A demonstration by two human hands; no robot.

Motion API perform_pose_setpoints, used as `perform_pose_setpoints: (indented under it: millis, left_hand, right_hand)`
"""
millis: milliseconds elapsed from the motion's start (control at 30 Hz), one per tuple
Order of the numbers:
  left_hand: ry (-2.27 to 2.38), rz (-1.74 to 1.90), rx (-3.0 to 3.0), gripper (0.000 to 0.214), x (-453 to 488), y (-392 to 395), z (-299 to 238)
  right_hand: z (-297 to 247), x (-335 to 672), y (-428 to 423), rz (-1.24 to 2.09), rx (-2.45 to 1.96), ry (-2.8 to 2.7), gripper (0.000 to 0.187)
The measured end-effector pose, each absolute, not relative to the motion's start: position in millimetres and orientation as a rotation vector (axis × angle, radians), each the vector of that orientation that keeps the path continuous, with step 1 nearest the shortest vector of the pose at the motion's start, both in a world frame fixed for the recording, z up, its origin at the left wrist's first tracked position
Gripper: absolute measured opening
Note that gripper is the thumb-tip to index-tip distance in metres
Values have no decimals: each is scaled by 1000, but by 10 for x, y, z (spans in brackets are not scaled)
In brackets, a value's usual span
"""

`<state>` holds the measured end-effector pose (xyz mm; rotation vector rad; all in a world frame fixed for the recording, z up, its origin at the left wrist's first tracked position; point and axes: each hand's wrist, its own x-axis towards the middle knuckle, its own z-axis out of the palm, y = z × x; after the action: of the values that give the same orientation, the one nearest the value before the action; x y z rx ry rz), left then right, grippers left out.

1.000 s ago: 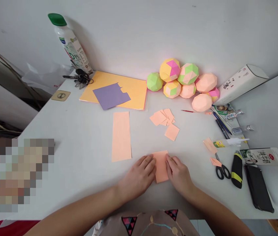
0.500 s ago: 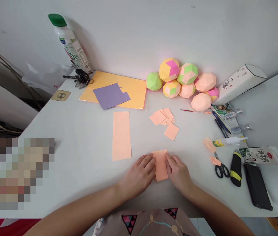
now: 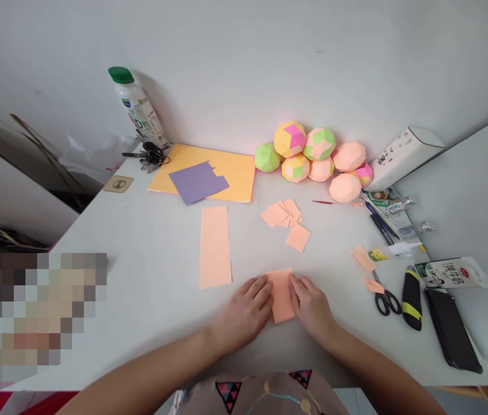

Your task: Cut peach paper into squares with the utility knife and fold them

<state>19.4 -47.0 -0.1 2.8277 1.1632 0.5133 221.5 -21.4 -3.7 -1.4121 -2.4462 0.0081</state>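
Observation:
A peach-coloured piece of paper (image 3: 282, 297) lies on the table close to my body. My left hand (image 3: 246, 305) presses on its left edge, fingers curled together over it. On the other side, my right hand (image 3: 313, 302) grips the right edge between thumb and fingers. Beyond the hands, several small peach paper squares (image 3: 276, 214) overlap in a loose pile, and a single square (image 3: 298, 237) lies just in front of them. A long peach paper strip (image 3: 215, 248) is flat on the table to the left.
Faceted paper balls (image 3: 321, 144) cluster against the wall. Yellow sheets (image 3: 239, 173) carry a cut purple sheet (image 3: 196, 181). At right are scissors (image 3: 387, 302), a utility knife (image 3: 412, 297), a glue bottle (image 3: 393, 251) and a black phone-like object (image 3: 453, 331). Keys (image 3: 152, 154) lie near a bottle (image 3: 144, 112).
The camera view has shifted slightly, so the table's objects sit lower in the picture. Both hands keep the same hold on the paper.

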Motion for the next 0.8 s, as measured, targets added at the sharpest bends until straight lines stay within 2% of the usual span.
perform_pose_setpoints:
  millis: [600, 800]
  left_hand:
    - [1112, 603, 2654, 13, 185, -400, 81]
    - [1236, 580, 2647, 7, 310, -341, 2]
  right_hand:
    - [-156, 2235, -209, -31, -1449, -2421, 26]
    - [-181, 2226, -209, -10, -1507, -2437, 27]
